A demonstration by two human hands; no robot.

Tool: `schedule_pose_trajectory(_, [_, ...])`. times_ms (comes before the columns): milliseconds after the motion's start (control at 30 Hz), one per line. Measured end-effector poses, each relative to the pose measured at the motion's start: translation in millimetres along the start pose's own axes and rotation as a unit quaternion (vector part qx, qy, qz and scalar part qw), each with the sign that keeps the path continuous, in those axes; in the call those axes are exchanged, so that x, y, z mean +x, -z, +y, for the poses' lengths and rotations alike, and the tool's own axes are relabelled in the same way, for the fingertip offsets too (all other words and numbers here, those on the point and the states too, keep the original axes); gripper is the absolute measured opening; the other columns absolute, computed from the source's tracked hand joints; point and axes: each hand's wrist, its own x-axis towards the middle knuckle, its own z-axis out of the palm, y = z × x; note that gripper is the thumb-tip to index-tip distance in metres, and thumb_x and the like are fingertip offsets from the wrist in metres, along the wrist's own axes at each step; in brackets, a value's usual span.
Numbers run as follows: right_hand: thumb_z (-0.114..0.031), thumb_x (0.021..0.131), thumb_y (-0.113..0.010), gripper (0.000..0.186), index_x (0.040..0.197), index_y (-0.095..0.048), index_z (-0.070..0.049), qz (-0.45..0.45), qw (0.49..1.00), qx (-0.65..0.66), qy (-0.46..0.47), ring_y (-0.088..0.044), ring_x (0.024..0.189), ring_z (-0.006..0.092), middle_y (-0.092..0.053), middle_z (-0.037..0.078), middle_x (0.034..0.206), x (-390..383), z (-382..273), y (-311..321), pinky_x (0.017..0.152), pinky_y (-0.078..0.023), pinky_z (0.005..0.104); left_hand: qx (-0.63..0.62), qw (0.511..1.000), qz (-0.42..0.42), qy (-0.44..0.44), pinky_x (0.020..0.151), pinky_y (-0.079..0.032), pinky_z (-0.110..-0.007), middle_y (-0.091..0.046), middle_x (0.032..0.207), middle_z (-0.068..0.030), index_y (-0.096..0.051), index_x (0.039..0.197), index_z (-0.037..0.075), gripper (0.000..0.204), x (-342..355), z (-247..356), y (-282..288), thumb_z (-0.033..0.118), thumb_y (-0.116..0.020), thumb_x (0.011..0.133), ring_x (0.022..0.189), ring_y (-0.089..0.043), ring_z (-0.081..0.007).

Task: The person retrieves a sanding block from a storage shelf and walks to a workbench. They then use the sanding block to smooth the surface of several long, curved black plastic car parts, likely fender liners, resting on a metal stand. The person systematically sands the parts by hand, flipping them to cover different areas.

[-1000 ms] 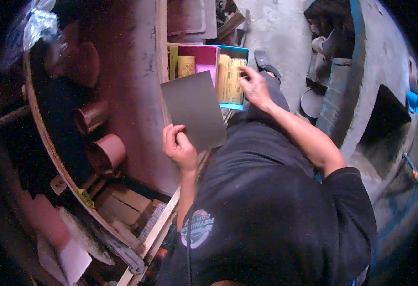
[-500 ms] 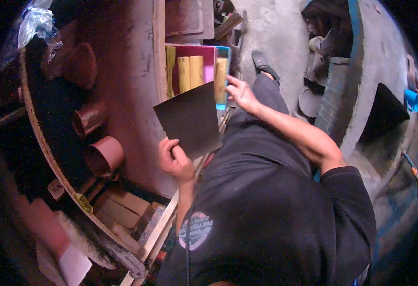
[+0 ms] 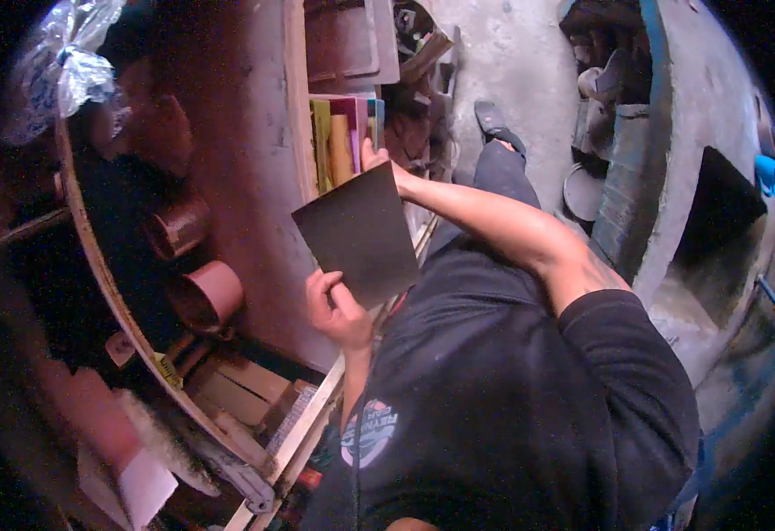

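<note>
In the head view, one black rectangular sheet [image 3: 358,234] is held raised, just off centre toward 11 o'clock. Its lower edge is pinched by the left hand [image 3: 339,310], with the fingers curled. As judged from this, the sheet is already taken up but not yet set down; what else is left cannot be told. The right hand [image 3: 379,159] is partly hidden by the sheet's 1 o'clock corner and is held at the coloured boxes; whether anything is grasped there cannot be told.

Counted toward 11 o'clock: one yellow-green box [image 3: 320,133], one magenta box [image 3: 347,105] with one yellow roll [image 3: 341,149] visible inside, and one blue box [image 3: 376,115], seen narrowly. Two reddish cylinders [image 3: 219,288] are seen near 9 o'clock, and one sandalled foot [image 3: 490,117] toward 1 o'clock.
</note>
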Motion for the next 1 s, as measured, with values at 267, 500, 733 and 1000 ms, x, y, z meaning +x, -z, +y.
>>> schedule_pose_trajectory(267, [-0.046,0.111,-0.049,0.079,0.168,-0.018,-0.001,0.051,0.98,-0.19,0.036,-0.061,0.131,0.0471,-0.044,0.036,0.148,-11,-21,0,0.109,-0.053,0.05,-0.008,0.999,0.023,-0.038,0.103,-0.05,-0.04,-0.07,0.103,-0.0102,-0.069,0.099,-0.002,0.017,16,19,-18,-0.009,-0.055,0.095,0.103,-0.065,-0.026])
schedule_pose_trajectory(500, [-0.047,0.11,-0.054,0.072,0.165,-0.032,-0.007,0.004,0.99,-0.125,0.06,-0.065,0.122,0.0381,-0.057,0.024,0.134,-1,-16,6,0.106,-0.055,0.0473,-0.017,0.999,0.024,-0.039,0.1,-0.052,-0.047,-0.07,0.099,-0.0176,-0.071,0.099,-0.004,0.017,52,20,-40,-0.008,-0.057,0.091,0.101,-0.066,-0.0368])
schedule_pose_trajectory(733, [-0.048,0.11,-0.058,0.065,0.163,-0.045,-0.012,-0.076,0.975,0.208,0.033,-0.069,0.114,0.0291,-0.07,0.012,0.119,-28,3,158,0.103,-0.057,0.0446,-0.136,0.989,-0.044,-0.024,0.097,-0.052,-0.036,-0.069,0.107,-0.012,-0.069,0.107,-0.004,0.017,130,91,-117,-0.007,-0.055,0.099,0.102,-0.065,-0.0246])
schedule_pose_trajectory(1000, [-0.031,0.106,-0.074,0.067,0.161,-0.047,-0.003,0.058,0.891,0.44,0.098,-0.072,0.099,0.0202,-0.075,0.01,0.114,-200,-50,381,0.093,-0.06,0.0358,-0.342,0.922,-0.174,0.058,0.096,-0.05,-0.029,-0.065,0.113,-0.0034,-0.062,0.132,0.003,0.034,224,157,-274,-0.007,-0.061,0.1,0.104,-0.062,-0.0127])
